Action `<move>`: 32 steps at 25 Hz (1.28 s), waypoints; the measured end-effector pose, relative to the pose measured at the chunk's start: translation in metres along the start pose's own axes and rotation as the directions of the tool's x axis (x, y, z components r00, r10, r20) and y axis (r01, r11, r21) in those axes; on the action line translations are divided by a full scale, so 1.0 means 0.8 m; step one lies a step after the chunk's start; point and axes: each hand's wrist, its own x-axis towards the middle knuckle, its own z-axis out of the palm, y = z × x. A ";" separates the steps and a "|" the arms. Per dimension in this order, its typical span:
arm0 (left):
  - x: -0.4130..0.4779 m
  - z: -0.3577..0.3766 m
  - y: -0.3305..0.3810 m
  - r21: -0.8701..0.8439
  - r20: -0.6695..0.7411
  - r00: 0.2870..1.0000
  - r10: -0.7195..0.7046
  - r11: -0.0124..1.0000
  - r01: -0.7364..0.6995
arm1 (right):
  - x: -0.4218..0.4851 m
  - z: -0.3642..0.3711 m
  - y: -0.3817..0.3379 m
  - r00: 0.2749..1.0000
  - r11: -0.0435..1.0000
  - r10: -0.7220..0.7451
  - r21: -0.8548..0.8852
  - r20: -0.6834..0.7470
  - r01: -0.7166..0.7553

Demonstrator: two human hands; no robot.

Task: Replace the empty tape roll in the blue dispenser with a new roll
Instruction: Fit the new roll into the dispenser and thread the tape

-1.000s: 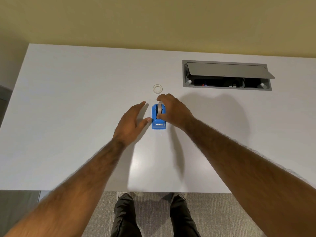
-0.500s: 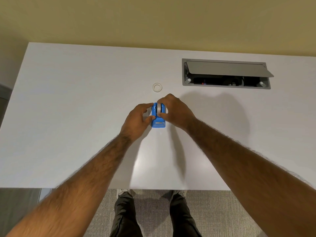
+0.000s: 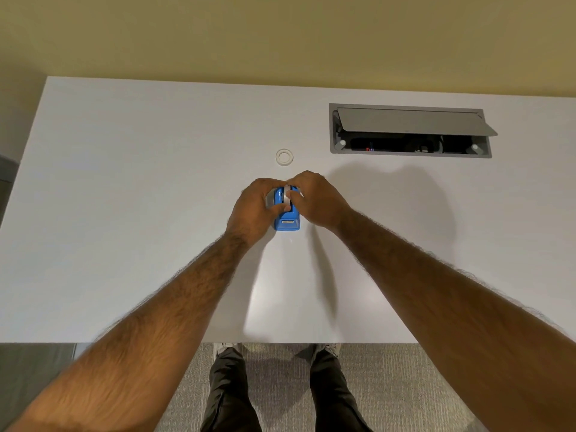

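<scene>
White table [image 3: 124,213] against a yellow-tan wall; grey cable hatch [image 3: 411,130] set into the far right of the top, lid propped up. Blue dispenser [image 3: 287,224] stands on the table near centre. Left hand [image 3: 254,210] wraps its left side, thumb across the front. Right hand [image 3: 318,198] pinches the tape roll [image 3: 286,196] seated in the dispenser's top. Small white ring [image 3: 284,157] lies flat on the table just beyond both hands, apart from them

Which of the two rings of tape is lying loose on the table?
The small ring beyond the hands, flat and untouched. The other roll sits in the blue dispenser, under both hands' fingers.
</scene>
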 end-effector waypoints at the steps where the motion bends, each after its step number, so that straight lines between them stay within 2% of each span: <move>1: 0.001 0.000 0.000 -0.011 0.002 1.000 -0.001 1.000 0.001 | -0.001 -0.001 -0.001 1.000 1.000 0.001 0.020 -0.004 -0.001; 4: 0.002 -0.002 0.004 -0.013 0.015 1.000 -0.005 1.000 0.005 | -0.004 -0.003 -0.005 0.999 0.996 0.029 0.087 -0.022 -0.027; 13: 0.007 0.004 0.000 0.088 0.024 1.000 -0.005 0.996 0.003 | 0.021 -0.002 0.001 0.988 0.981 0.145 0.137 -0.052 -0.137; 22: 0.010 -0.001 -0.004 -0.049 0.023 0.999 -0.033 0.998 0.034 | 0.011 0.002 -0.002 0.987 0.985 0.130 0.127 -0.097 -0.117; 27: 0.011 -0.001 -0.005 -0.033 0.097 0.995 0.010 0.999 -0.007 | 0.001 -0.001 -0.008 0.991 0.994 0.085 0.072 -0.102 -0.078; 32: 0.011 0.005 0.000 -0.032 0.050 0.998 -0.025 0.999 0.026 | 0.006 -0.001 -0.009 0.989 0.992 0.093 0.094 -0.118 -0.083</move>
